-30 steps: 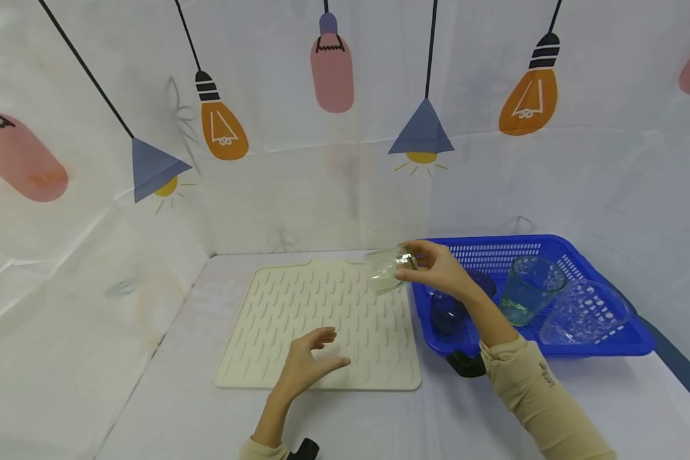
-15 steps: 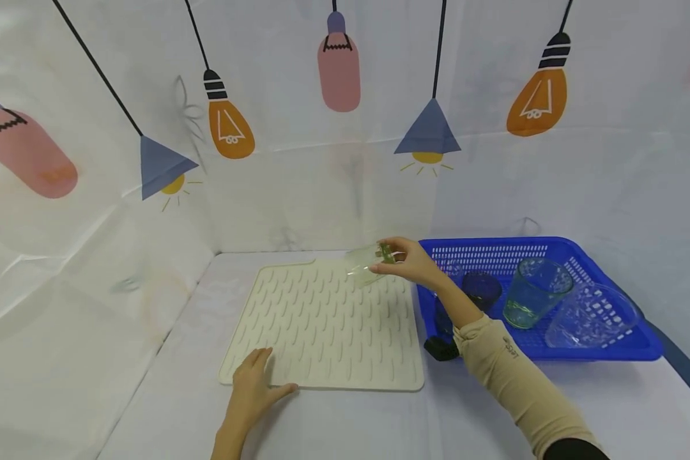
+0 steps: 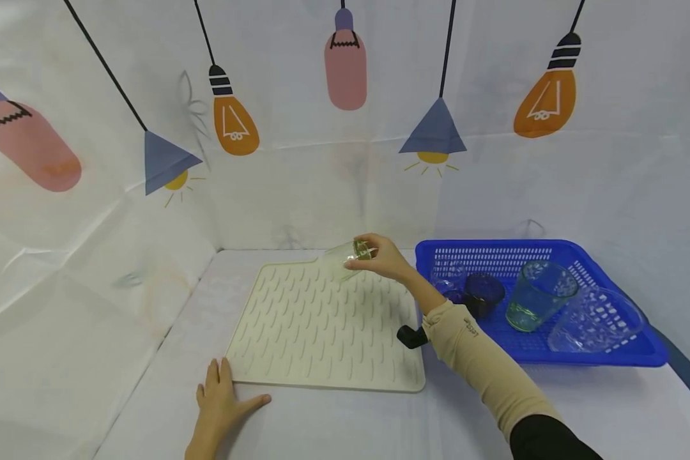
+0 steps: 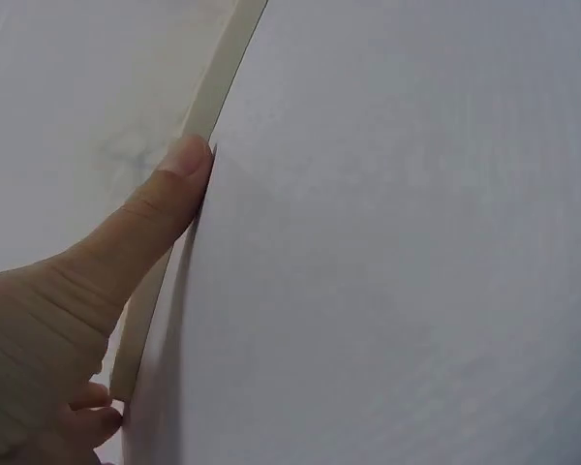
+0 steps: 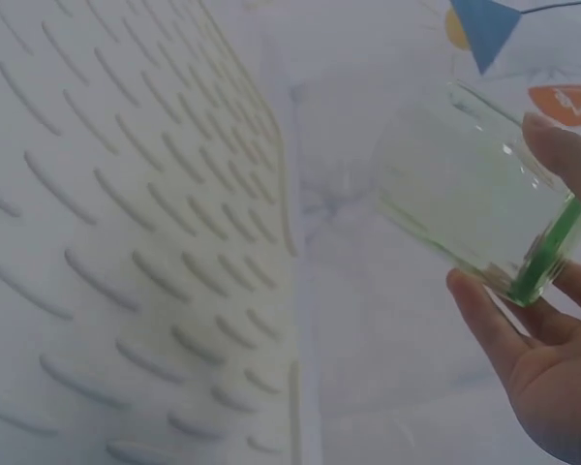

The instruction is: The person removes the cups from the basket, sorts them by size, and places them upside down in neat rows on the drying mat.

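Observation:
My right hand (image 3: 382,259) grips a clear, green-tinted drinking glass (image 3: 340,257) near its thick base. The glass is tilted, its mouth pointing left, above the back of a cream ridged drying mat (image 3: 322,332). In the right wrist view, the thumb and fingertips of the right hand (image 5: 552,358) surround the green base of the glass (image 5: 474,184). At the mat's front left corner is my left hand (image 3: 218,402), fingers spread and straight. The left wrist view shows its thumb (image 4: 145,218) lying along the mat's edge (image 4: 208,97).
A blue plastic basket (image 3: 598,360) stands right of the mat. Inside are a dark blue glass (image 3: 483,294), a light blue-green glass (image 3: 540,295), a clear glass (image 3: 592,322) and other glassware at its left end. A printed white sheet (image 3: 322,185) hangs behind the table.
My right hand has carried the green-tinted glass left from beside the basket to over the mat's back. My left hand has moved left and down to the mat's front left corner, fingers spreading.

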Tool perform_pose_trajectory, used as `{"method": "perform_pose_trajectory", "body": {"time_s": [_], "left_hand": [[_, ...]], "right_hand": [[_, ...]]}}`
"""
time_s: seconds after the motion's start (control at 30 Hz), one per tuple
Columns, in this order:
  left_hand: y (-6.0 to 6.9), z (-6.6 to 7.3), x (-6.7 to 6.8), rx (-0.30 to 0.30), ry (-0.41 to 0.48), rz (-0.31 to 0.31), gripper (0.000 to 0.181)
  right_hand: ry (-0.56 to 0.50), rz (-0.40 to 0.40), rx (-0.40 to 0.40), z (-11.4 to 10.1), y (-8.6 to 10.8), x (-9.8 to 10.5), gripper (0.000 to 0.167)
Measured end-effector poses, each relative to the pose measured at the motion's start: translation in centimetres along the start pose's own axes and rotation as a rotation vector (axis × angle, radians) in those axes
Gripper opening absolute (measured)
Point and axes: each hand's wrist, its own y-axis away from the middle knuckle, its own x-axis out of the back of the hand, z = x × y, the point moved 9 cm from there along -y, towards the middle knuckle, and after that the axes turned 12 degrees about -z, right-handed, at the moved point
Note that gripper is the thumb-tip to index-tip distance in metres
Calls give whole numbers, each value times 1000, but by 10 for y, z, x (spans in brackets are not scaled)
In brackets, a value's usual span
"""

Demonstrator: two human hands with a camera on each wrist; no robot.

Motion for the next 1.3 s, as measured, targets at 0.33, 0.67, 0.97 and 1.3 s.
{"method": "perform_pose_trajectory", "body": {"time_s": [0.33,0.67,0.97,1.3], "left_hand": [[-13,-10,17,-103,110,22,110],[-44,-20,42,-224,114,16,75],[-52,-18,47,-294,48,22,59],[-54,-28,40,-355,144,85,59]], "right_hand": [[17,-8,-16,6,-19,-18,67],[12,-14,-41,12,-31,-29,66],[111,-16,-60,17,-50,-42,69],[134,-41,-63,30,-72,-80,73]]}}
